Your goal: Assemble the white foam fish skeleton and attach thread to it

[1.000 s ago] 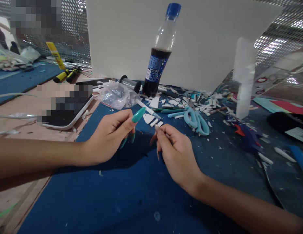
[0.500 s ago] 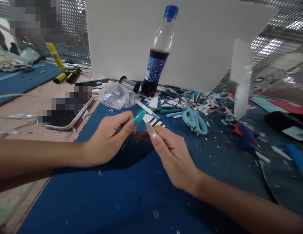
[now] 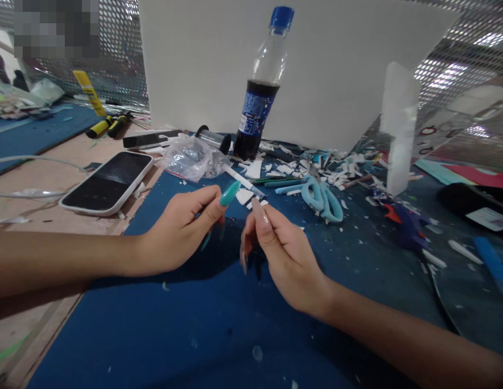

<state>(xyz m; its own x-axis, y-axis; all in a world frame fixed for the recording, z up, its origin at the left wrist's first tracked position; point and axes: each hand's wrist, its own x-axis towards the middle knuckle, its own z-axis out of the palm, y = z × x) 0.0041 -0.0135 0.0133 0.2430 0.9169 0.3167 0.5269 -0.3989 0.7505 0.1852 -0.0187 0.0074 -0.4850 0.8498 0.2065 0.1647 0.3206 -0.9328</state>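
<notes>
My left hand [image 3: 186, 229], with long green nails, is closed, its thumb pressed over curled fingers. What lies inside its grip, if anything, is hidden. To its right, a small gap away, my right hand [image 3: 286, 251] is also closed, thumb over the index finger and the other fingers curled below. I cannot make out anything in it. Both hands hover above a blue mat [image 3: 186, 324]. Just beyond the fingertips lie small white cut pieces [image 3: 245, 196] and a slim white-and-blue stick [image 3: 245, 182].
A cola bottle [image 3: 257, 100] stands before a white board [image 3: 328, 65]. Light-blue scissors [image 3: 322, 200], a glue gun [image 3: 405, 221], white scraps [image 3: 336, 172] and a plastic bag [image 3: 192, 159] lie around. A phone [image 3: 107, 183] rests at left, an upright white piece [image 3: 399, 129] at right.
My right hand's fingers have drawn back right, away from the left hand, and curled downward. The left hand has barely moved.
</notes>
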